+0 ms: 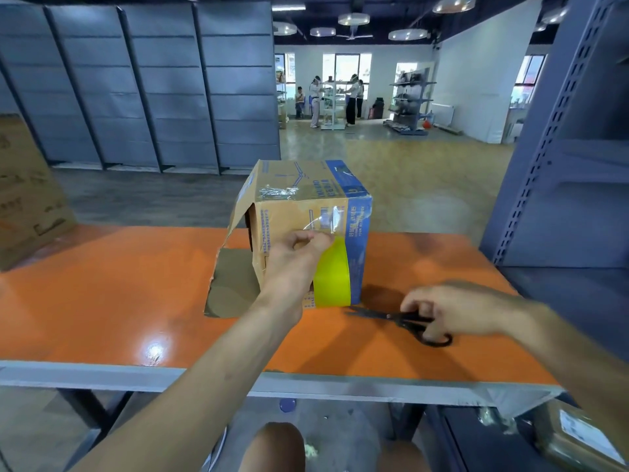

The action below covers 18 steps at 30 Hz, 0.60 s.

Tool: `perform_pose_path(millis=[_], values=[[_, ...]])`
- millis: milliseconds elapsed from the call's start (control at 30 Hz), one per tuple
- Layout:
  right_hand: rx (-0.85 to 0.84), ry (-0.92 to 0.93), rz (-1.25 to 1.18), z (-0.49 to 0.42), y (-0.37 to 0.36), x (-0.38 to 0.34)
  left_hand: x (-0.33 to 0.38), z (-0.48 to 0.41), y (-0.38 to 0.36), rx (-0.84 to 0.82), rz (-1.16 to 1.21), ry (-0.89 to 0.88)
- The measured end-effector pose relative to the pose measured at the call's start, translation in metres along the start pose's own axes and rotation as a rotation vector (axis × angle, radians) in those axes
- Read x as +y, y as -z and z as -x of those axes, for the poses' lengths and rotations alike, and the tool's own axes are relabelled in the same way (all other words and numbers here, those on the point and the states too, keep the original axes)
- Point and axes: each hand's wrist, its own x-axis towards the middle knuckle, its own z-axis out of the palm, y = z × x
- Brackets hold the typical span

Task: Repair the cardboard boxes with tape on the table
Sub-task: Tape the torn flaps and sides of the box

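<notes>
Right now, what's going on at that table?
A person is taping up a cardboard box on the orange table. The left hand holds a yellow tape roll against the box's front, with a clear strip running up onto the cardboard. The right hand grips black scissors lying on the table beside the box. The strip looks uncut. A flap on the box's left side is open.

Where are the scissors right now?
Head view, right of centre: the black scissors lie on the orange table, gripped by the right hand, beside the cardboard box.
</notes>
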Motion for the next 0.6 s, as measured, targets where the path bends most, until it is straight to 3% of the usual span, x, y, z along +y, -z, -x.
perform_pose_path(millis=[167, 267, 367, 467, 600], values=[[0.058, 0.029, 0.274, -0.016, -0.022, -0.012, -0.002, 0.000, 0.001, -0.005, -0.020, -0.012], [0.184, 0.066, 0.430, -0.017, -0.004, -0.033, -0.004, -0.001, 0.002, -0.014, -0.012, -0.005], [0.568, 0.095, 0.319, -0.015, 0.038, -0.052, -0.004, 0.000, 0.003, -0.014, -0.012, -0.016], [1.028, 0.336, 0.062, -0.035, 0.068, -0.060, -0.004, -0.001, 0.002, -0.005, -0.014, -0.012], [0.979, 0.411, 0.190, -0.086, 0.068, -0.063, -0.006, -0.002, 0.004, 0.000, -0.014, -0.018]])
